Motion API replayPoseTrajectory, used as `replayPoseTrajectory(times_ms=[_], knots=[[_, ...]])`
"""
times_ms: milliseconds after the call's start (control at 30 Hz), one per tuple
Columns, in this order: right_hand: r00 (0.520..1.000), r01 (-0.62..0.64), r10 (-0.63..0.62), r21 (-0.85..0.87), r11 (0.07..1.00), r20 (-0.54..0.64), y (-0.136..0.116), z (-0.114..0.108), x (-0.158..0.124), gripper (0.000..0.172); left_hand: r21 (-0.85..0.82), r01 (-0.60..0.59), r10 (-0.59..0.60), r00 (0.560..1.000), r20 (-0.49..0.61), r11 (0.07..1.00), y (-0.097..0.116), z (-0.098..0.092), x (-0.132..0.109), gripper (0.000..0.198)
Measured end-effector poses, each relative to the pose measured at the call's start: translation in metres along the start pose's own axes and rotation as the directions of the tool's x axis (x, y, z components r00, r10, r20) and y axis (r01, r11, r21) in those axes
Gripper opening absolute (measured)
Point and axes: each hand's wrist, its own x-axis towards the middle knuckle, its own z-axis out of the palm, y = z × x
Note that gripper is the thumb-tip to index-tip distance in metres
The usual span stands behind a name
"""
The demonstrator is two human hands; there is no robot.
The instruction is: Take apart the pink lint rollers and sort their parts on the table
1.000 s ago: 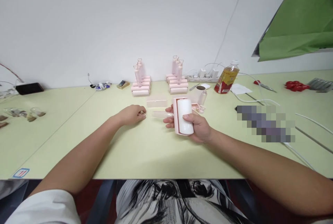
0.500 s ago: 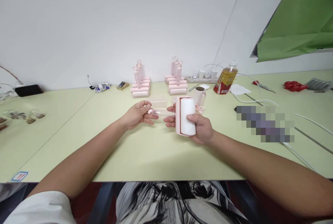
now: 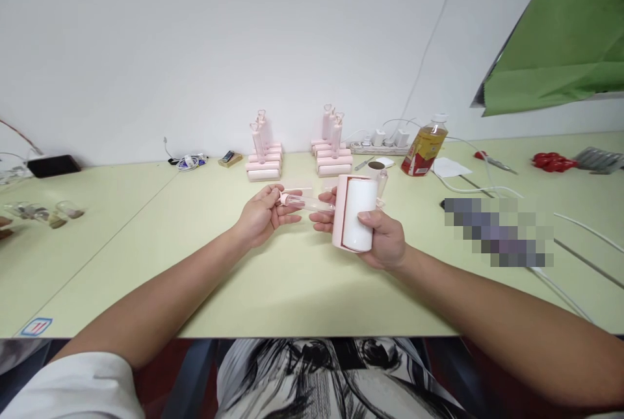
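Observation:
A lint roller with a white roll [image 3: 359, 214] in a pink case is in my right hand [image 3: 387, 237]. My right thumb presses on the white roll, and the other fingers reach behind the case. From the case a clear handle [image 3: 312, 203] points left. My left hand [image 3: 263, 214] pinches the pink end of this handle between thumb and fingers, its lower fingers stretched out beneath. Just behind the right hand stands a roll with a brown core [image 3: 376, 165], partly hidden by the lint roller.
Several finished-looking pink lint rollers stand in two groups, left [image 3: 264, 173] and right [image 3: 334, 168]. Farther right are a power strip [image 3: 375, 149], a drink bottle [image 3: 423, 149], a screwdriver [image 3: 494, 162] and white cables. A phone [image 3: 53, 166] and clear domes [image 3: 69, 210] lie left.
Both hands and the lint roller have shifted slightly right. The handle now slopes down a little more toward the case, and the roll is tilted somewhat more.

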Motion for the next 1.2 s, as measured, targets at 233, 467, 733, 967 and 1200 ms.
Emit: replayPoseTrajectory(times_ms=[233,467,733,967,1200], knots=[[0.999,0.009,-0.011,0.048,0.999,0.041,-0.002,-0.004,0.001,0.043,0.146,-0.029,0.0,0.981,0.196,0.989,-0.002,-0.008,0.001,0.029],[0.988,-0.098,0.089,0.067,0.993,0.124,-0.013,-0.012,0.005,0.046,0.537,-0.112,-0.119,0.919,0.376,0.836,0.021,-0.026,-0.002,0.038],[0.971,-0.165,0.152,0.058,0.985,0.187,-0.012,-0.023,0.009,0.049,0.698,-0.212,-0.174,0.882,0.438,0.684,0.031,-0.028,-0.008,0.043],[0.983,-0.113,0.102,0.062,0.992,0.15,-0.008,-0.017,0.004,0.048,0.736,-0.258,-0.036,0.933,0.358,0.626,0.026,-0.022,-0.008,0.04],[0.979,-0.116,0.106,0.047,0.992,0.176,-0.013,-0.014,0.004,0.048,0.799,-0.372,-0.051,0.893,0.446,0.473,0.033,-0.022,-0.012,0.033]])
